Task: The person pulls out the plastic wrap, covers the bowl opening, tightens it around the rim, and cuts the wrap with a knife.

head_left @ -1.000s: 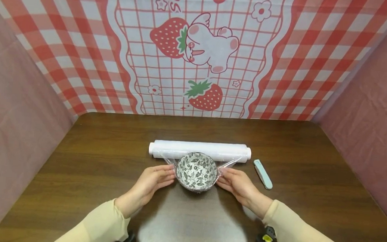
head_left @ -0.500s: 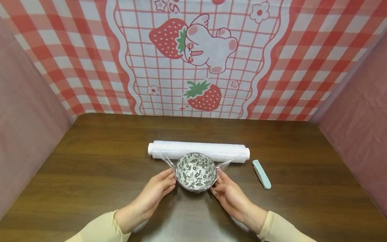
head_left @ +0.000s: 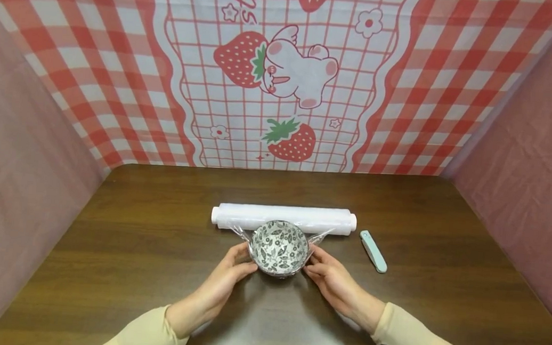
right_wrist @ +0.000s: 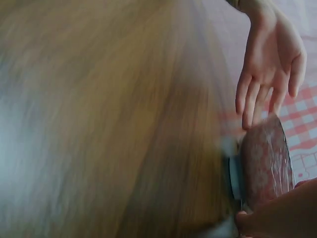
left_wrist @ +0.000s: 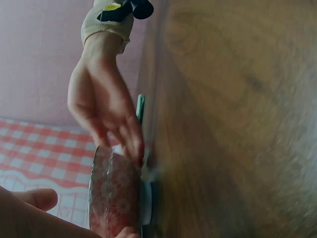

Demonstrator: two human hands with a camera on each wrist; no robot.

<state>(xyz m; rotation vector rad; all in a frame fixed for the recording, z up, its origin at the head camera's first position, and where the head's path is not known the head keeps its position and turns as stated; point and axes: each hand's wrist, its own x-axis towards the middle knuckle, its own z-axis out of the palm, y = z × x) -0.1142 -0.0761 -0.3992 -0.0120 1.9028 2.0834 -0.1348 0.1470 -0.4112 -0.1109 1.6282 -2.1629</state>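
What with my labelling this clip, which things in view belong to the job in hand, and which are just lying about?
Belong to the job:
patterned bowl, between the left hand and right hand
clear wrap, on the bowl
white roll behind, probably the wrap's source

Just lying about:
pale blue knife, by its look; untouched, perhaps for cutting
printed cloth: backdrop

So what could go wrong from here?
Clear film juts out on both sides of the bowl, so it might leave gaps. The white roll lies close behind; a bump could set it rolling. The left hand and right hand are on opposite sides; uneven pressure might shift the bowl.
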